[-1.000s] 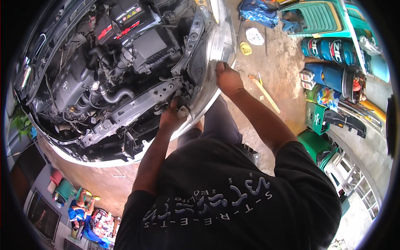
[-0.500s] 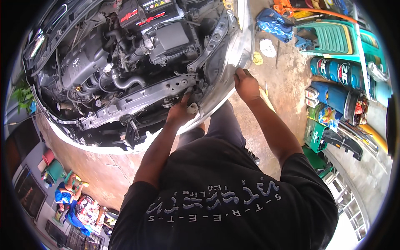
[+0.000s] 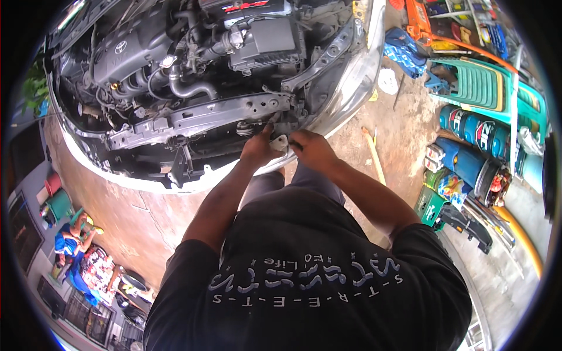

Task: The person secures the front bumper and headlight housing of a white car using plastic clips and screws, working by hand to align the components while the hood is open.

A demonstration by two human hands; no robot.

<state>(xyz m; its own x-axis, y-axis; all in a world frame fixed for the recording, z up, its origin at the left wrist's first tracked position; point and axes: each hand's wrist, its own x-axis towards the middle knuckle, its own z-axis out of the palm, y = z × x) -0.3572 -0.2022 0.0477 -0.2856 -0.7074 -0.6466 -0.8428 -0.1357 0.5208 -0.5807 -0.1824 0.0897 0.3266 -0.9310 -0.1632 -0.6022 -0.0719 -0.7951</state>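
At the front of a car with its engine bay exposed, both my hands are at the inner corner of the headlight (image 3: pixel 339 108). My left hand (image 3: pixel 260 149) has its index finger stretched up into the gap below the metal crossbar (image 3: pixel 205 113). Its thumb lies beside a pale bracket tab (image 3: pixel 280 142); the other fingers are partly hidden. Close by on the right, my right hand (image 3: pixel 313 151) has curled fingers against the headlight's lower inner edge. Whatever is between those fingertips is hidden. Below both hands runs the white bumper edge (image 3: pixel 222 175).
The engine cover (image 3: pixel 132 44) and a black air filter box (image 3: pixel 266 44) sit behind the crossbar. Stacked green chairs (image 3: pixel 474 85), blue containers (image 3: pixel 474 126) and a yellow pole (image 3: pixel 373 155) are to the right. A person (image 3: pixel 73 237) sits by a cluttered table at lower left.
My right hand has moved left from the headlight's outer edge to its inner corner, beside my left hand. The left hand stays near the same gap. The view has shifted slightly.
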